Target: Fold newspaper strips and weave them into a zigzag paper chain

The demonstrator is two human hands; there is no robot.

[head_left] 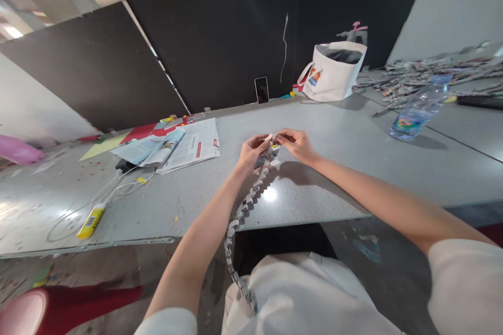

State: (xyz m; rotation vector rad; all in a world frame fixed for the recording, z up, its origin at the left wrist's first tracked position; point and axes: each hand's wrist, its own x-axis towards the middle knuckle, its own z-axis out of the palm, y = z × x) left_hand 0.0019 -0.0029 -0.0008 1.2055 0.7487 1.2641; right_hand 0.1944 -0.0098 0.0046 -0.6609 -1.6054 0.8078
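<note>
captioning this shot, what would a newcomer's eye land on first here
At centre, the left hand and right hand meet at a zigzag chain, which trails off the grey table. Next come the white bag at the back and the water bottle at right.

Grey table (pixel 346 136) with newspapers (pixel 196 146), glue stick (pixel 91 221), white bag (pixel 334 81)

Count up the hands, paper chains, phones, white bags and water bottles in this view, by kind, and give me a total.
Left hand and right hand: 2
Paper chain: 1
Phone: 1
White bag: 1
Water bottle: 1
Total: 6
</note>
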